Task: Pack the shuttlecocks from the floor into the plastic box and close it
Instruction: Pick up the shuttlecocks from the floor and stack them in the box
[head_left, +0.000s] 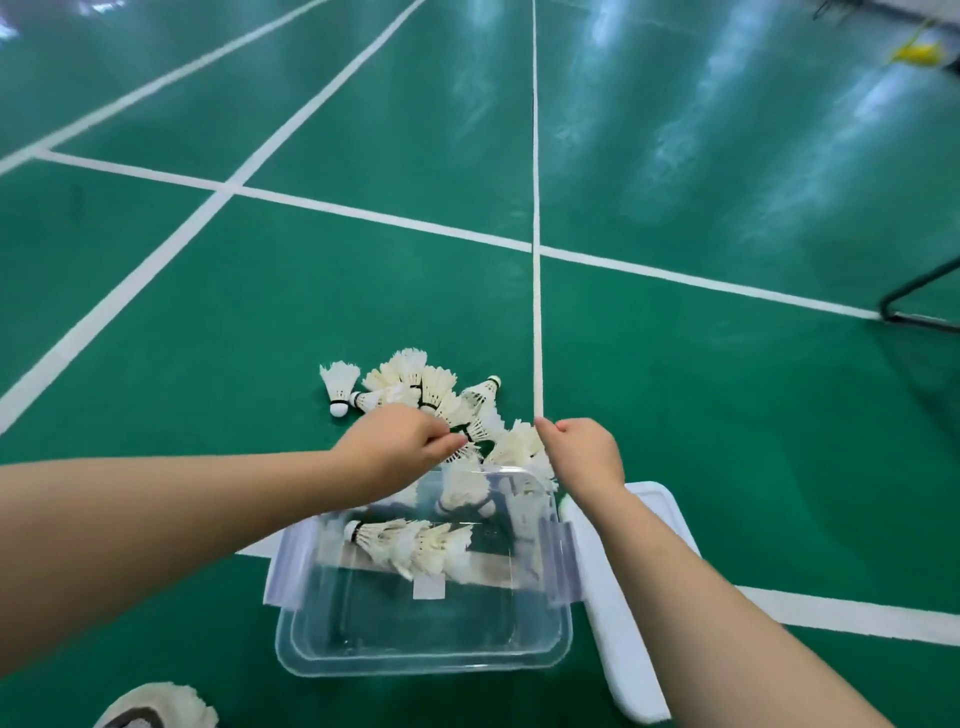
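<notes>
The heap of white feather shuttlecocks (441, 400) lies on the green court floor (727, 415) at 12 o'clock from the clear plastic box (423, 660), just beyond its far rim. Your left hand (400, 452) pinches one shuttlecock; your right hand (584, 452), curled, grips another at the heap's 3 o'clock edge. The white lid (631, 665) lies at 3 o'clock of the box.

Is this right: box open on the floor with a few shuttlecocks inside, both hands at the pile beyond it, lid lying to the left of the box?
Not quite. The lid lies to the right of the box, not the left, as the head view shows. The rest holds: the box is open with a few shuttlecocks inside, and the left hand and right hand are at the pile beyond it.
</notes>
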